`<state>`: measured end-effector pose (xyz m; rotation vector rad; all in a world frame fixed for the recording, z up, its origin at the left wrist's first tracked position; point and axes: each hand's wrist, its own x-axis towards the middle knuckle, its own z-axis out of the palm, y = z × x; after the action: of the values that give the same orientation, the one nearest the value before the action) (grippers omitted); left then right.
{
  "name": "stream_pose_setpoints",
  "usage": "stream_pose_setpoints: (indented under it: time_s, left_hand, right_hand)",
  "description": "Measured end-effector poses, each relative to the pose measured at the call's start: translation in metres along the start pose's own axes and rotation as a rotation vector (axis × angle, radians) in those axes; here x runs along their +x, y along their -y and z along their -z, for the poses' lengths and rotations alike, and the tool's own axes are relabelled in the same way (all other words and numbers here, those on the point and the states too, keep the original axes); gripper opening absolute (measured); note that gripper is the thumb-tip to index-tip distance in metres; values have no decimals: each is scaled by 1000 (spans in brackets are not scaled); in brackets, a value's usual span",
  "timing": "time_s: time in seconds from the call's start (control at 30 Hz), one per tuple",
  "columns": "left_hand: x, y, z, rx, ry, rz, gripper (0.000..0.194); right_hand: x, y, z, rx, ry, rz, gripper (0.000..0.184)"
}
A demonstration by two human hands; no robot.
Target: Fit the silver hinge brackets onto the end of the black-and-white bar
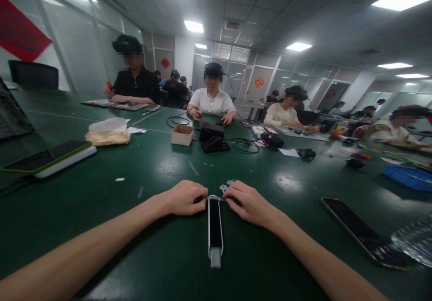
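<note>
A long narrow black bar with a silver frame lies on the green table, a grey block at its near end. My left hand is closed at the left of its far end, thumb and finger together by the frame. On the other side, my right hand has its fingers curled, the tips at a small piece sticking out from the far end. Just past the right fingers lies a small silver metal plate with cut-outs, partly covered by the hand. What the fingertips press on is mostly hidden.
To the right are a phone and a clear plastic item. A green-edged tablet lies left, near a wrapped package. Ahead stand a cardboard box and a black device. Several people sit around the table.
</note>
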<state>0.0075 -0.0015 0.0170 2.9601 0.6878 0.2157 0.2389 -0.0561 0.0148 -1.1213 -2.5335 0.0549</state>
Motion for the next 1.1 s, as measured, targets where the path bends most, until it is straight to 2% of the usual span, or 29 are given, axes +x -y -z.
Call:
stream_pose_setpoints:
  time_s: [0.17, 0.33, 0.87, 1.0, 1.1]
  left_hand:
    - [0, 0, 1, -11, -6, -5, 18]
    - [0, 2, -1, -18, -5, -8, 19]
    - [-1, 3, -2, -28, -23, -17, 18]
    - [-1, 3, -2, -27, -23, -12, 18]
    - [-1, 3, -1, -31, -16, -12, 17]
  right_hand:
    - [0, 2, 1, -7, -2, -11, 13]
    - [0, 3, 2, -37, -14, -59, 5]
    - [3, 6, -1, -44, -9, -6, 9]
    - [0, -1, 10, -90, -38, 36, 15]
    - [-6, -15, 27, -188, -89, -23, 17]
